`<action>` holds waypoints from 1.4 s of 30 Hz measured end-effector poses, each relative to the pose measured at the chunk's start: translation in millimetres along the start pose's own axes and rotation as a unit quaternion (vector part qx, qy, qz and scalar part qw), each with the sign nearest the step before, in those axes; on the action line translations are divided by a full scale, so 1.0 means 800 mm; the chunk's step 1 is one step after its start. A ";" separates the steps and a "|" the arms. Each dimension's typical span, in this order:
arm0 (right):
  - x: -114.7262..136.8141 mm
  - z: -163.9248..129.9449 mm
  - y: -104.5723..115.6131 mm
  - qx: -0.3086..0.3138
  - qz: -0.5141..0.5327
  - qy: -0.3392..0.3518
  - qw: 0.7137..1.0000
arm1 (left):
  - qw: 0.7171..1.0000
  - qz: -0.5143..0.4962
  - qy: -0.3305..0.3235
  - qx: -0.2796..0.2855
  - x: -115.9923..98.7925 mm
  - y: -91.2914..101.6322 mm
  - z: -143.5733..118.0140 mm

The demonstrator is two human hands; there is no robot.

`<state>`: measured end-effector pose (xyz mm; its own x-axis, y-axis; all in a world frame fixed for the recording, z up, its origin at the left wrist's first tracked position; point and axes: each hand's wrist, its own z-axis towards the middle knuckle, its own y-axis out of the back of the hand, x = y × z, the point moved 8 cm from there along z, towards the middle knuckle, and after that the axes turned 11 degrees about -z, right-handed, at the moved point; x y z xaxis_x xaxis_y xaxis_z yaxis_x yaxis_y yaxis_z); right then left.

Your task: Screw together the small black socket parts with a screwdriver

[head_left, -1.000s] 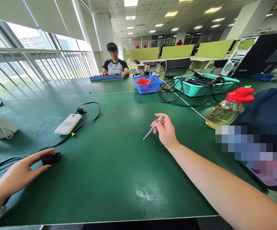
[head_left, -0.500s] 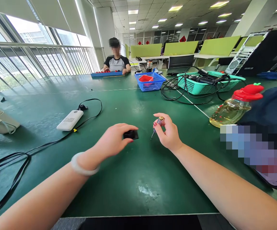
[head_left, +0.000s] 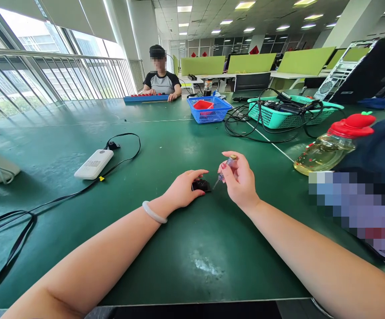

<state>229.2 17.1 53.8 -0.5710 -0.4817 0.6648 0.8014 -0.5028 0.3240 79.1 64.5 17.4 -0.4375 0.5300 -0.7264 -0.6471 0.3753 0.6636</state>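
A small black box-like part (head_left: 201, 185) is gripped at its sides by the thumb and fingers of my left hand (head_left: 183, 189), low over the green table (head_left: 166, 248). My right hand (head_left: 241, 179) is closed around a small screwdriver (head_left: 225, 171) with a clear handle and a gold-coloured end cap. Its thin shaft slants down to the left, and the tip is close to the right edge of the black part. Whether tip and part touch, I cannot tell.
A white power bank (head_left: 94, 164) and black cable (head_left: 79, 191) lie at left. Further back are a blue basket (head_left: 209, 114) and a teal basket (head_left: 279, 118) with cables. A red-lidded bottle (head_left: 325, 153) stands right. Across the table sits a person (head_left: 161, 82) behind a blue tray (head_left: 146, 99).
My left hand has moved right with the black part, bringing it beside the screwdriver tip. My right hand has shifted slightly right and up, still holding the screwdriver.
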 end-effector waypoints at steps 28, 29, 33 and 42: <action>-0.044 0.008 0.004 -0.038 0.157 -0.089 0.983 | 0.999 0.016 0.050 0.009 0.010 0.005 0.001; -0.045 0.008 0.003 -0.036 0.161 -0.091 0.982 | 0.999 0.014 0.049 0.008 0.010 0.005 0.000; -0.046 0.008 0.004 -0.036 0.162 -0.092 0.982 | 0.999 0.011 0.047 0.005 0.011 0.006 0.000; -0.058 0.013 -0.001 -0.016 0.161 -0.117 0.980 | 0.998 0.007 0.055 -0.003 0.012 0.006 -0.001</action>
<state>257.0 47.2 29.6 -0.2300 -0.4433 0.8664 0.9252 -0.3757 0.0534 71.3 71.2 13.4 -0.5126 0.4487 -0.7321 -0.6437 0.3634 0.6735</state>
